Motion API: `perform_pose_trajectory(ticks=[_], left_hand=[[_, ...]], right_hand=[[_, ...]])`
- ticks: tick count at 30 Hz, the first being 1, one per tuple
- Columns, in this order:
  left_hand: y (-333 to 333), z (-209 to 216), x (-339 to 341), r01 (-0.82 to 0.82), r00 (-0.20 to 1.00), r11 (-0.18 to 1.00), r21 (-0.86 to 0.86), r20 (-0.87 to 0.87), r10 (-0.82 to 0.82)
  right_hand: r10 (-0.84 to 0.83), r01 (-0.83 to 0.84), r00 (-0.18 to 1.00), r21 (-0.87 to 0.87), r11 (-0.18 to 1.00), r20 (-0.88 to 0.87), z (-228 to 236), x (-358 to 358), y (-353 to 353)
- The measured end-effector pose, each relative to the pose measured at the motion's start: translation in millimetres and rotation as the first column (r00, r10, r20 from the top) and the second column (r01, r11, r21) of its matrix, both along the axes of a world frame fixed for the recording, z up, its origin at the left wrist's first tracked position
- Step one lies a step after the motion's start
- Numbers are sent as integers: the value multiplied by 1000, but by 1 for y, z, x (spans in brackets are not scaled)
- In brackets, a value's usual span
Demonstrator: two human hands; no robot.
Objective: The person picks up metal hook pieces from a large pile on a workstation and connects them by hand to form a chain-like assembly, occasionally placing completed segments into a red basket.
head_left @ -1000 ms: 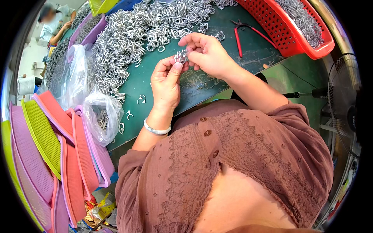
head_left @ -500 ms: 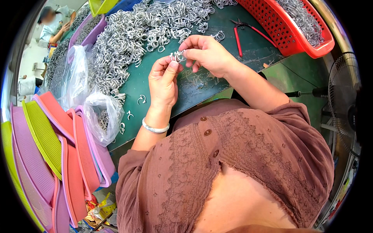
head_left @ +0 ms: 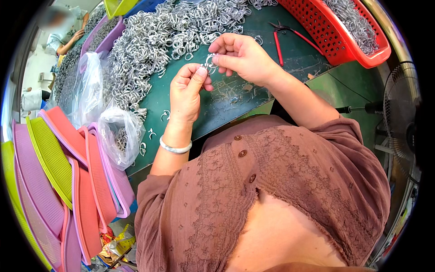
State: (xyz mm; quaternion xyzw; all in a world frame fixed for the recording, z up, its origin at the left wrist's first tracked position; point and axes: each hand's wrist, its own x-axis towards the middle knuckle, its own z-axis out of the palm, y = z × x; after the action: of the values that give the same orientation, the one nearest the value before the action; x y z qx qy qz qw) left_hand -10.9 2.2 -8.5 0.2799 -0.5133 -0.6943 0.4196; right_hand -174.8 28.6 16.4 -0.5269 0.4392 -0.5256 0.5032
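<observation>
Over the near edge of the green table, my left hand (head_left: 186, 93) pinches small silvery metal rings between thumb and fingertips. Just right of it and a little farther off, my right hand (head_left: 244, 59) is closed at the fingertips on an open metal ring (head_left: 209, 60). The two grips nearly meet, and the fingers partly cover the small parts, so I cannot tell how they join. Beyond both hands spreads a large heap of similar metal rings (head_left: 136, 54). A few loose rings (head_left: 165, 115) lie left of my left wrist.
Red-handled pliers (head_left: 278, 48) lie beyond my right hand, beside a red basket (head_left: 326, 38) holding metal parts. At left are a clear plastic bag (head_left: 120, 152) and stacked colored baskets (head_left: 50, 158). A fan (head_left: 401, 118) stands at right; another person (head_left: 68, 36) sits far left.
My right hand has risen slightly away from me, and my left hand has shifted a little left. The ring in my right fingers now shows more clearly between the hands.
</observation>
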Motion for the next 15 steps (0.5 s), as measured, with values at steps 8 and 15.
perform_pose_trajectory(ticks=[8, 15], left_hand=[[2, 3, -2, 35, 999, 999, -26, 14, -35], [5, 2, -3, -20, 1000, 984, -177, 15, 23]], right_hand=[[-15, 21, 995, -63, 998, 99, -1, 1, 2], [39, -15, 981, -127, 992, 188, -3, 2, 6]])
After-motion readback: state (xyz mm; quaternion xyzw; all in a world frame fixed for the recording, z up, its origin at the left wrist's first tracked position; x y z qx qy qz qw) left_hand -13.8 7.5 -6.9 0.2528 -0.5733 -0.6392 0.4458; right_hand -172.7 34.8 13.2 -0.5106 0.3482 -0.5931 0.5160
